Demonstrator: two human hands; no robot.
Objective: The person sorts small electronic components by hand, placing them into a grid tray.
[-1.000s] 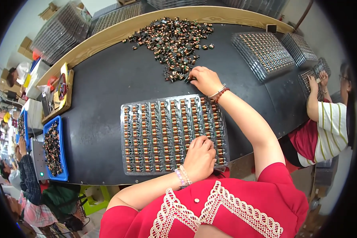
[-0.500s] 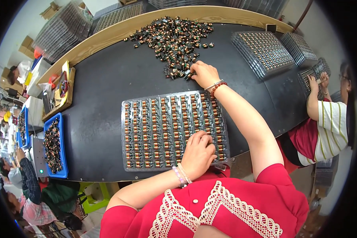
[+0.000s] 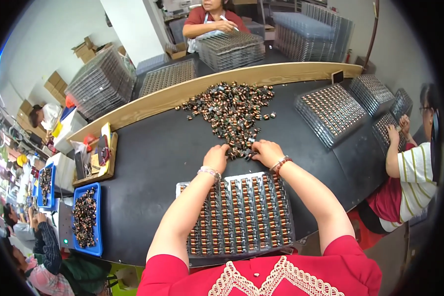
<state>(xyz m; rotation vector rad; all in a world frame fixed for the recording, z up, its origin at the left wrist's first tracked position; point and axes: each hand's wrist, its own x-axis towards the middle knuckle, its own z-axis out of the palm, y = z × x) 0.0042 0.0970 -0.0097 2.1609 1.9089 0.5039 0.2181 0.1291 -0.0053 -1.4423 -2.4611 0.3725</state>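
Observation:
A loose pile of small copper-wound coils (image 3: 234, 111) narrows toward me on the black table. My left hand (image 3: 216, 159) is at the left of its near tip, fingers bent inward against the coils. From the right, my right hand (image 3: 268, 153) reaches the same tip, thumb and forefinger pinched in among the parts. What either hand's fingertips hold is too small to make out. Close to my body lies a clear plastic tray (image 3: 178, 190) filled with rows of these coils, partly covered by my left forearm.
A wooden rail (image 3: 153, 101) borders the table's far side. Stacked filled trays (image 3: 330, 113) stand at the right, near a co-worker in a striped top (image 3: 412, 172). At the left are a wooden box (image 3: 96, 170) and a blue bin (image 3: 99, 217) of coils. Another person sits beyond the rail.
My left hand has left the tray and moved forward to the pile. My right hand stays at the pile's near end. The view has tilted up, showing the person beyond the rail.

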